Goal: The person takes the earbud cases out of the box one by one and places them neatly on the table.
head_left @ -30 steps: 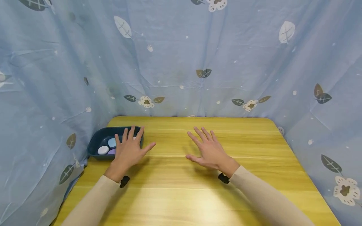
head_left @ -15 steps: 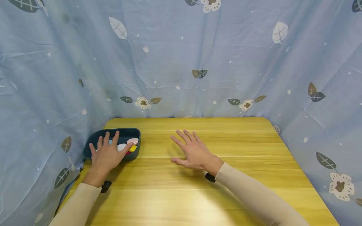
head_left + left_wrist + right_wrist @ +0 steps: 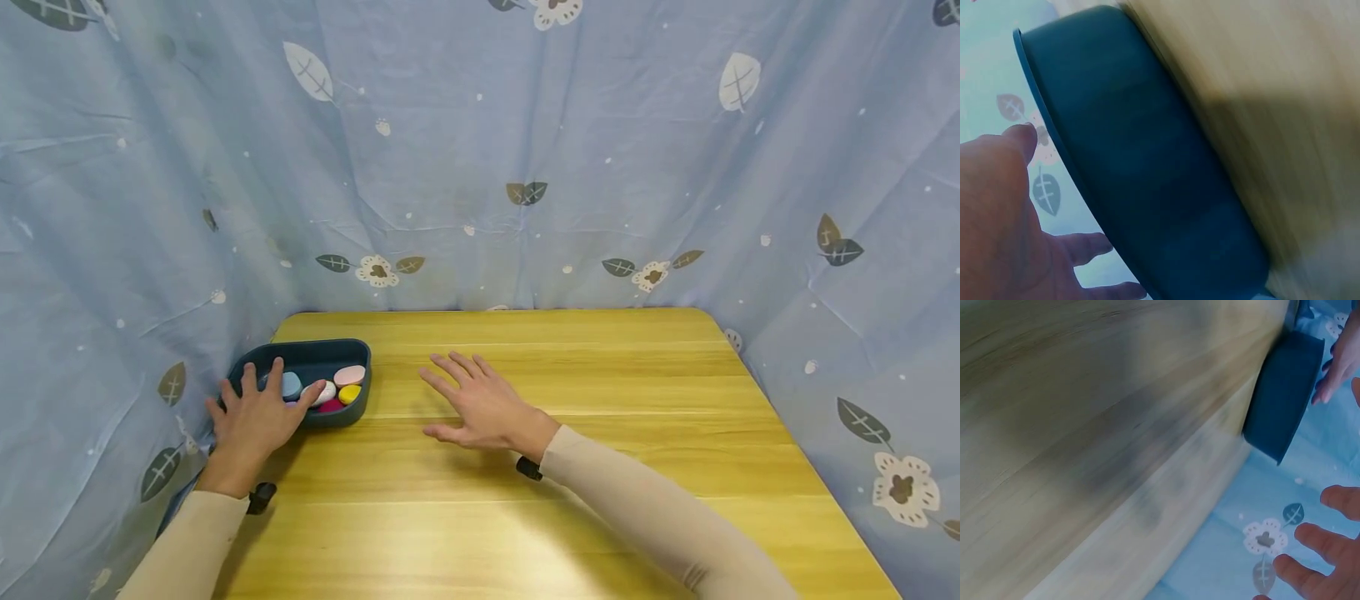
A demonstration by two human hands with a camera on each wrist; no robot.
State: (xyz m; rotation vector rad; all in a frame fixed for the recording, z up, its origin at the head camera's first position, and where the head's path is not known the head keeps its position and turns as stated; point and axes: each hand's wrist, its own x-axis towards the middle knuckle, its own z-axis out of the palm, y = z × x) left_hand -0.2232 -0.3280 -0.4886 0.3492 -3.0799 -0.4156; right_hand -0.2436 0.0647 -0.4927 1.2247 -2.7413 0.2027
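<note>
A dark blue plastic basin stands at the table's left side, with several smooth, rounded pieces inside. Among these are a pink piece, a yellow piece, a magenta piece, a white piece and a light blue piece. My left hand hovers over the basin's left part with fingers spread, hiding some of its contents. My right hand is above the table, right of the basin, its fingers spread and holding nothing. In the left wrist view, the basin's outer wall lies beside the left hand.
The yellow wood-grain table reaches from the basin to the right edge. A blue curtain printed with leaves and flowers hangs behind and along both sides, close to the basin's left end.
My left hand has moved left across the basin, uncovering the pink, yellow, magenta and white pieces. My right hand has moved left over the table. The head view has shifted slightly.
</note>
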